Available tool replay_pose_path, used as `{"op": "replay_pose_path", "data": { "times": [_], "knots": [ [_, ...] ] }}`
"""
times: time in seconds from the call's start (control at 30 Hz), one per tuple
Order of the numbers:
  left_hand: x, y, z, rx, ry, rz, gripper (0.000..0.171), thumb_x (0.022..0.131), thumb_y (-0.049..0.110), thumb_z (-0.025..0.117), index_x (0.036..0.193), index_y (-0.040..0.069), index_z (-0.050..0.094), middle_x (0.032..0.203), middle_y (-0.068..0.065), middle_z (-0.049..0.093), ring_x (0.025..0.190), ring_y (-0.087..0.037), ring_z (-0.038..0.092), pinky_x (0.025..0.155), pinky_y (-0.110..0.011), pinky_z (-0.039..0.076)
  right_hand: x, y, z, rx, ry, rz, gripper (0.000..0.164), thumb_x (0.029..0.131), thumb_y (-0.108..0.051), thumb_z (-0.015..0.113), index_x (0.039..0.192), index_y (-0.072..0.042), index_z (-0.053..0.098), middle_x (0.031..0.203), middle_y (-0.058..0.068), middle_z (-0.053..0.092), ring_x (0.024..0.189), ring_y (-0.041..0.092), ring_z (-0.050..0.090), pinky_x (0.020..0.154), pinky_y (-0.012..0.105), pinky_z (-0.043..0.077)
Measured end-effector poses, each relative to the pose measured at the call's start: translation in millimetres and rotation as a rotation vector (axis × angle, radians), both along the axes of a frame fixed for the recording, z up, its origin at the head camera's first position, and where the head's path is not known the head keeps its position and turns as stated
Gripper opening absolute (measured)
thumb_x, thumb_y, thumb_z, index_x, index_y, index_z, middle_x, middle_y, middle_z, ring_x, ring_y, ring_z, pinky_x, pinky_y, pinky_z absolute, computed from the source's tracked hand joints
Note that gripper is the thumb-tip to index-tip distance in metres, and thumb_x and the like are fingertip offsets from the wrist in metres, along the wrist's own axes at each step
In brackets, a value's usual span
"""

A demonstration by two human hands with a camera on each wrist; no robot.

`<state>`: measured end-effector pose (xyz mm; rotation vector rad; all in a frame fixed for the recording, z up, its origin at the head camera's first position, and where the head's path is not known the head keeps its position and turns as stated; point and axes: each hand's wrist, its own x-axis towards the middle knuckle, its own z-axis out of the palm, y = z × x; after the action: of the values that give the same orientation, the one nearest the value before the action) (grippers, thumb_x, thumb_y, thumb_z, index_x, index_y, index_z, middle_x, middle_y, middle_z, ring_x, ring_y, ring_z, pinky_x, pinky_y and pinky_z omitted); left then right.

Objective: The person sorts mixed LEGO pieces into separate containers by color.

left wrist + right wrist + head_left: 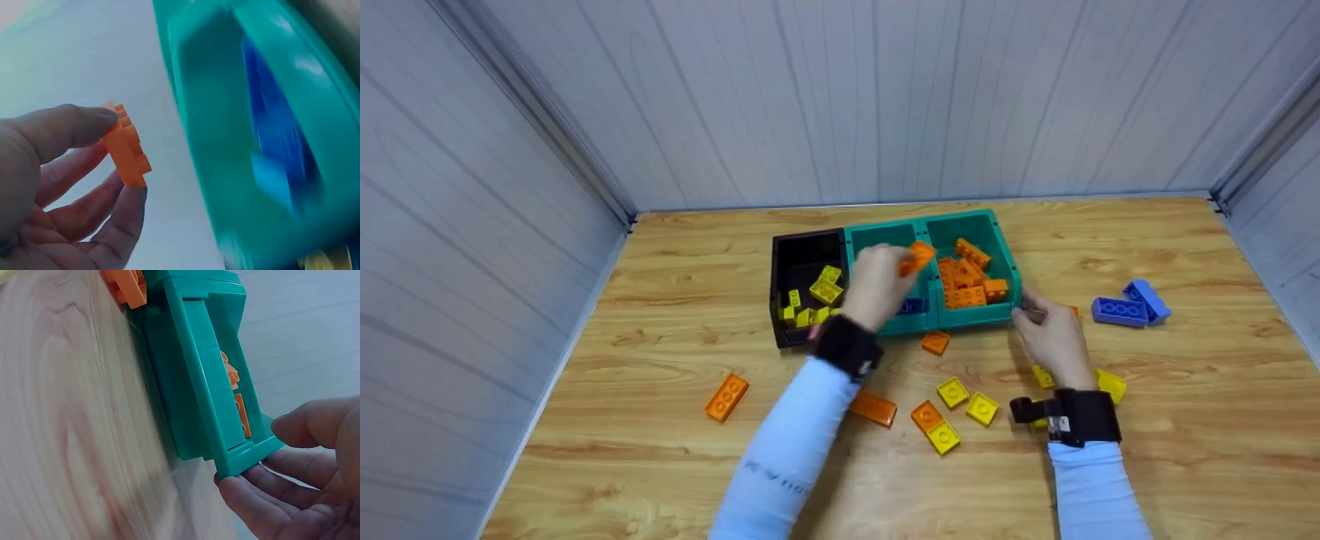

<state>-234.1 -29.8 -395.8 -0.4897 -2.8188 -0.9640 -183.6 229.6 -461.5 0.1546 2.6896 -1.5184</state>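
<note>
My left hand [876,285] pinches an orange toy brick [125,151] between thumb and fingertips, above the middle green bin [883,235]. Blue bricks [273,118] lie inside that bin. With thumb and fingers, my right hand [1054,341] grips the front right corner of the right green bin [194,371], which holds several orange bricks [964,295]. Joined on the left is a black bin [799,251] with several yellow bricks [826,289] in it. My left hand hides part of the middle bin.
On the wooden table, an orange brick [727,397] lies at left, another [874,409] by the left forearm. A small orange brick [935,343] sits before the bins, with yellow bricks [982,409] nearer. Two blue-violet bricks [1120,311] lie at right. Behind stands a pale wall [877,105].
</note>
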Motion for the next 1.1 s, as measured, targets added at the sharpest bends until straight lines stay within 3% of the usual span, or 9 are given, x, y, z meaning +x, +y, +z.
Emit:
{"op": "replay_pose_path", "data": {
  "times": [0.1,0.23,0.37,0.5,0.67,0.83,1.0,1.1],
  "knots": [
    [-10.9,36,-1.1,-0.08,-0.026,-0.047,0.023,0.092,0.013,0.072,0.114,0.008,0.074,0.111,-0.007,0.071,0.104,-0.021,0.062,0.09,-0.028,0.05,-0.7,0,-0.1,0.0,-0.004,-0.003,0.052,0.104,-0.021,0.051,0.151,-0.002,0.038,0.144,0.023,0.049,0.126,0.036,0.051,0.099,0.048,0.046],
    [-22.0,68,-6.2,-0.208,0.0,-0.079,0.018,0.093,0.014,0.07,0.11,0.008,0.076,0.108,-0.005,0.072,0.104,-0.02,0.064,0.093,-0.028,0.048,-0.4,-3,-0.5,-0.004,-0.019,-0.006,0.053,0.103,-0.021,0.051,0.151,-0.003,0.038,0.143,0.023,0.05,0.125,0.035,0.053,0.098,0.047,0.047],
    [-28.2,85,-12.1,-0.289,0.028,-0.1,0.017,0.094,0.013,0.069,0.108,0.009,0.077,0.105,-0.004,0.072,0.101,-0.019,0.064,0.095,-0.028,0.045,-0.6,-4,-0.5,-0.003,-0.043,-0.018,0.053,0.103,-0.023,0.051,0.151,-0.004,0.039,0.143,0.022,0.05,0.125,0.034,0.054,0.097,0.047,0.048],
    [-27.5,89,-12.3,-0.278,0.024,-0.109,0.018,0.095,0.009,0.066,0.111,0.007,0.075,0.106,-0.006,0.072,0.101,-0.02,0.064,0.093,-0.028,0.048,-2.0,-4,-1.0,0.006,-0.053,-0.03,0.053,0.104,-0.023,0.051,0.151,-0.004,0.038,0.146,0.02,0.047,0.126,0.033,0.052,0.098,0.045,0.048],
    [-19.7,76,-2.3,-0.215,0.039,-0.111,0.019,0.096,0.009,0.065,0.112,0.005,0.075,0.107,-0.008,0.071,0.102,-0.021,0.064,0.091,-0.028,0.05,-3.1,-2,-0.3,0.009,-0.047,-0.028,0.053,0.103,-0.021,0.051,0.152,-0.003,0.036,0.147,0.021,0.046,0.127,0.034,0.052,0.098,0.045,0.048],
    [-2.5,50,8.5,-0.141,0.07,-0.089,0.023,0.096,0.012,0.065,0.117,0.005,0.073,0.112,-0.009,0.069,0.105,-0.022,0.063,0.091,-0.029,0.05,-2.1,1,1.6,0.014,-0.057,-0.029,0.054,0.104,-0.022,0.05,0.152,-0.004,0.035,0.148,0.021,0.044,0.128,0.035,0.05,0.099,0.046,0.047],
    [18.3,9,5.2,-0.057,0.109,-0.06,0.024,0.096,0.014,0.066,0.117,0.004,0.072,0.112,-0.01,0.069,0.104,-0.025,0.063,0.091,-0.035,0.05,-0.8,1,2.8,0.017,-0.074,-0.023,0.055,0.104,-0.024,0.05,0.153,-0.004,0.033,0.149,0.021,0.043,0.13,0.036,0.048,0.102,0.049,0.044],
    [28.3,-24,1.6,0.007,0.113,-0.008,0.024,0.094,0.013,0.069,0.116,0.003,0.072,0.109,-0.01,0.069,0.102,-0.024,0.064,0.089,-0.035,0.051,-1.3,-1,3.1,0.018,-0.073,-0.012,0.057,0.104,-0.026,0.049,0.153,-0.004,0.032,0.15,0.021,0.042,0.131,0.036,0.047,0.103,0.049,0.043]
  ]
}}
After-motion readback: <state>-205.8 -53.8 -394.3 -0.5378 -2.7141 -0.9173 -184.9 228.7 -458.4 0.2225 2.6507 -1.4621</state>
